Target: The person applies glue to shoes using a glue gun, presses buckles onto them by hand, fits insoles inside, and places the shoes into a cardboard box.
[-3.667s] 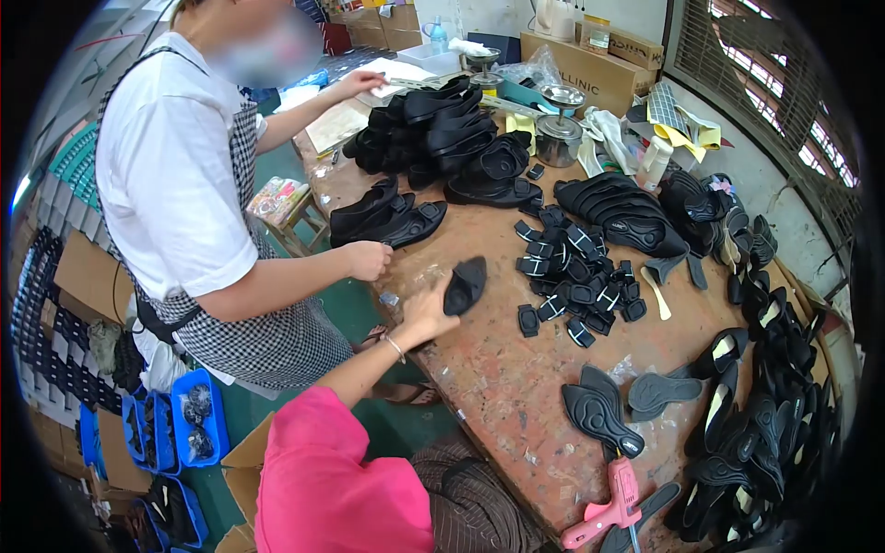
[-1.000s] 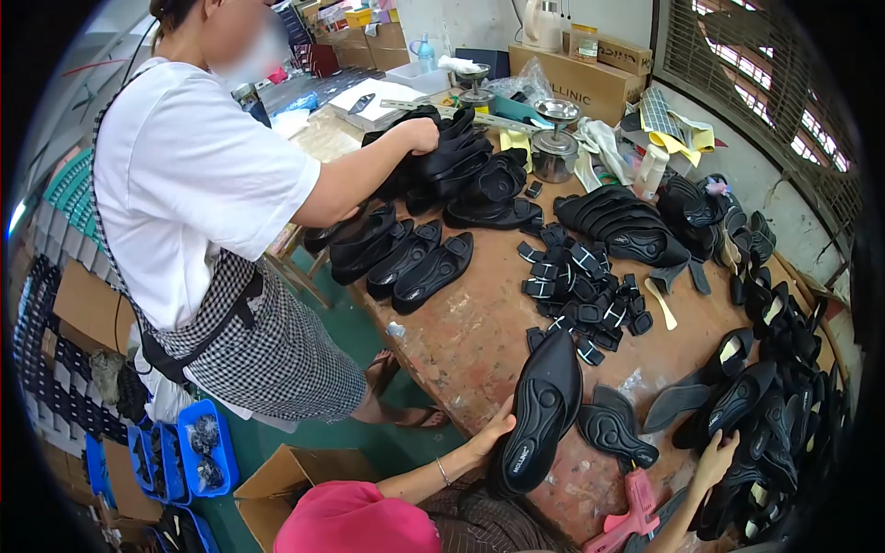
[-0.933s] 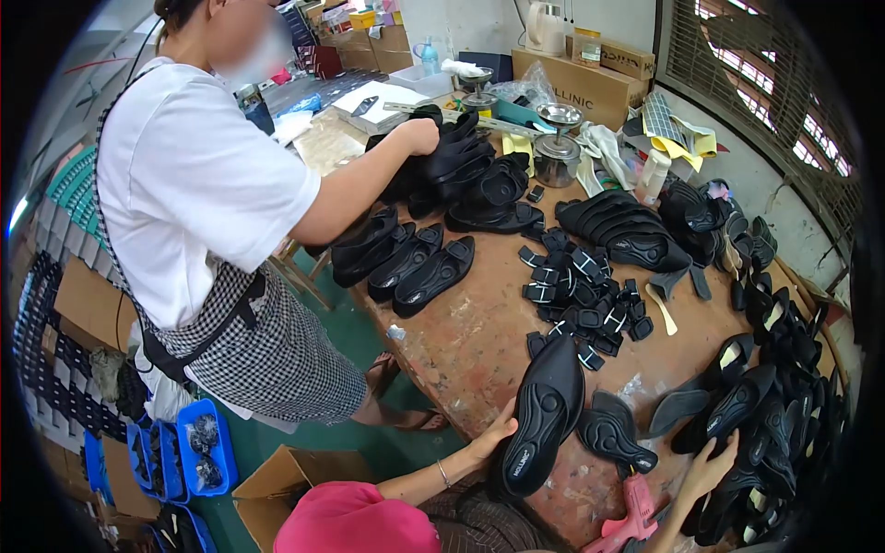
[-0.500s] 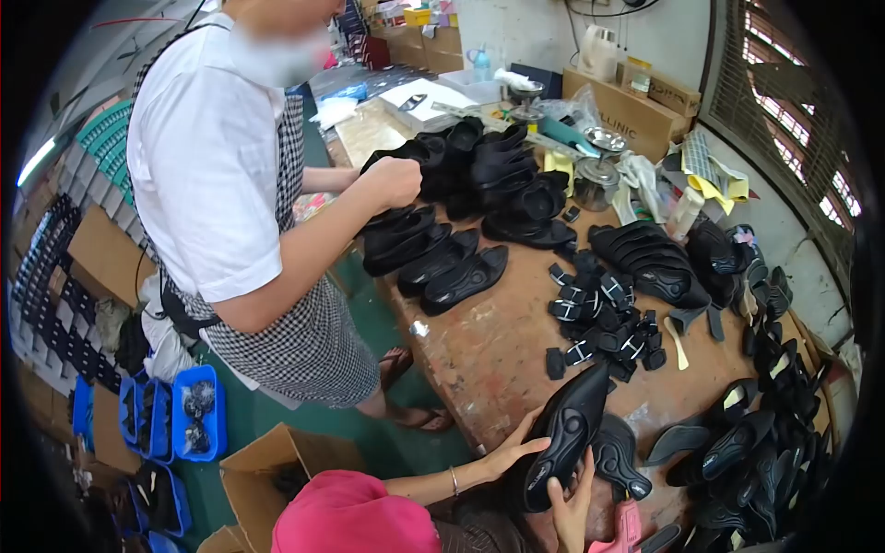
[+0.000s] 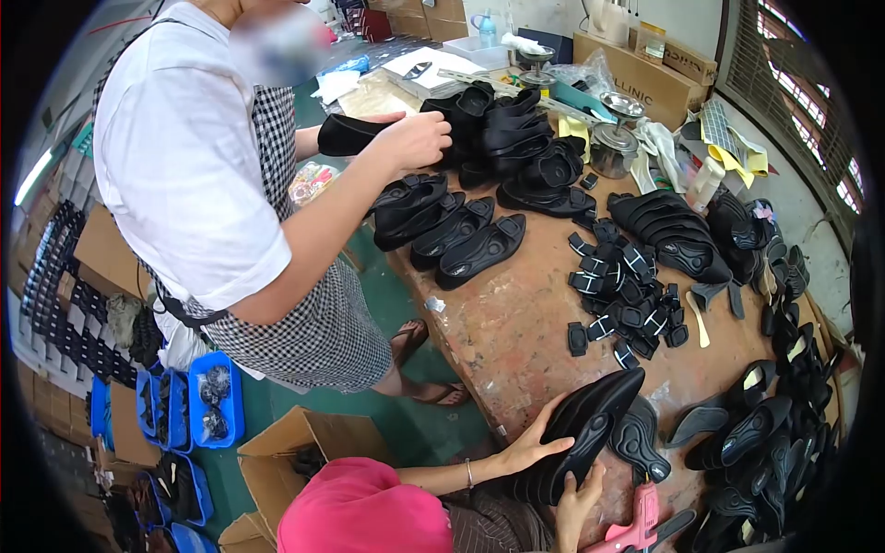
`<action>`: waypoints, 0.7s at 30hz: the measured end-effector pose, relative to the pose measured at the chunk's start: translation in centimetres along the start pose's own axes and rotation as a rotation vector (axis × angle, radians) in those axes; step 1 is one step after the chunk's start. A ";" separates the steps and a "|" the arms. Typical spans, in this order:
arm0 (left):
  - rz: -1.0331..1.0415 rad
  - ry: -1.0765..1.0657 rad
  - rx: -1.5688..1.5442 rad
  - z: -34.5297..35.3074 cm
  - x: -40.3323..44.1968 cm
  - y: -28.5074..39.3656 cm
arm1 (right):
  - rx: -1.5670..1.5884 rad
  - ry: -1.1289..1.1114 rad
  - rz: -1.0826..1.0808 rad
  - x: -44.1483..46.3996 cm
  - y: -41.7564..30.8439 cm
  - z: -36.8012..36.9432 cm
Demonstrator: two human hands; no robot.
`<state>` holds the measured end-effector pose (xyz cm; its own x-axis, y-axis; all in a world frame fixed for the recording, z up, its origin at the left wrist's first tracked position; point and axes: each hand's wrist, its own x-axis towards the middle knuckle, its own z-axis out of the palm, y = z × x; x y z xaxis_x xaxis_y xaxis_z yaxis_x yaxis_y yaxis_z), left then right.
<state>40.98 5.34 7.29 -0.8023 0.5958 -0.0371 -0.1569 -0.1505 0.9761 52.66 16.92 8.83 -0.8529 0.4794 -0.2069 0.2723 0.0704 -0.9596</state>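
Note:
A nested stack of black pointed shoes [image 5: 590,429] is held at the near edge of the table, toes pointing up and right. My left hand [image 5: 536,444] grips its left side, fingers wrapped round it. Against the lower right side, my right hand [image 5: 579,498] is closed on the same stack. Just right of the stack lies a black insole piece [image 5: 638,441] with a pink glue gun [image 5: 638,523] below it. Black buckle pieces [image 5: 627,290] lie heaped beyond my hands.
At the left a co-worker [image 5: 194,175] handles a black shoe [image 5: 348,135] beside piled shoes [image 5: 521,138]. More shoes and soles [image 5: 761,442] crowd the table's right side. An open cardboard box [image 5: 309,438] and blue bins [image 5: 217,401] are on the floor.
My right hand has left the shoes at the right and now grips the stack with my left hand. The stack has tilted rightward. The co-worker has drawn a shoe back from the pile.

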 end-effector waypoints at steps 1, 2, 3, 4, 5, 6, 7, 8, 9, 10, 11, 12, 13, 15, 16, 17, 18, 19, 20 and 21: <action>-0.007 0.013 -0.009 0.0 0.0 -0.3 | -0.035 0.029 -0.018 0.0 0.1 0.1; -0.015 0.019 -0.001 0.0 0.1 -0.2 | -0.069 0.059 -0.036 0.1 0.1 0.2; -0.021 0.025 0.007 0.1 0.2 0.0 | -0.104 0.090 -0.056 0.2 0.0 0.2; -0.028 0.031 0.014 0.1 0.2 0.1 | -0.177 0.089 -0.017 0.2 -1.1 0.3; -0.037 0.041 0.015 0.2 0.3 -0.1 | -0.250 0.089 0.022 0.3 -2.6 0.3; -0.044 0.051 0.016 0.3 0.3 -0.4 | -0.323 0.089 0.060 0.4 -3.5 0.3; -0.050 0.062 0.019 0.3 0.4 -0.6 | -0.361 0.099 0.026 0.6 -3.4 0.2; -0.056 0.058 0.036 0.2 0.4 -0.8 | -0.398 0.109 -0.009 0.9 -3.2 0.0; -0.062 0.055 0.053 0.1 0.5 -0.9 | -0.436 0.118 -0.045 1.2 -3.0 -0.2; -0.068 0.053 0.069 0.0 0.6 -0.9 | -0.438 0.112 -0.066 1.4 -2.4 -0.4; -0.071 0.055 0.069 0.0 0.6 -0.9 | -0.440 0.105 -0.085 1.5 -1.7 -0.6; -0.075 0.056 0.070 0.1 0.6 -0.8 | -0.442 0.097 -0.104 1.6 -1.7 -0.6; -0.079 0.058 0.071 0.1 0.5 -0.7 | -0.430 0.089 -0.070 1.6 -1.8 -0.6; -0.087 0.079 0.079 0.3 0.5 -0.3 | -0.406 0.077 -0.005 1.8 -2.4 -0.6; -0.089 0.088 0.083 0.4 0.5 -0.1 | -0.390 0.075 -0.006 1.9 -2.4 -0.5; -0.090 0.091 0.094 0.5 0.5 0.1 | -0.375 0.073 -0.007 1.9 -2.4 -0.6; -0.093 0.094 0.101 0.5 0.6 0.1 | -0.359 0.073 -0.009 2.1 -2.4 -0.6; -0.097 0.096 0.108 0.5 0.5 -0.1 | -0.344 0.073 -0.027 2.1 -2.5 -0.5; -0.101 0.097 0.115 0.5 0.6 -0.2 | -0.328 0.074 -0.047 2.1 -2.7 -0.4; -0.105 0.096 0.114 0.4 0.7 -0.2 | -0.313 0.075 -0.063 2.1 -2.8 -0.3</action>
<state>40.69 6.12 7.12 -0.8372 0.5245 -0.1547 -0.1803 0.0024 0.9836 50.23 18.04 11.12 -0.8403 0.5280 -0.1229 0.3538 0.3623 -0.8623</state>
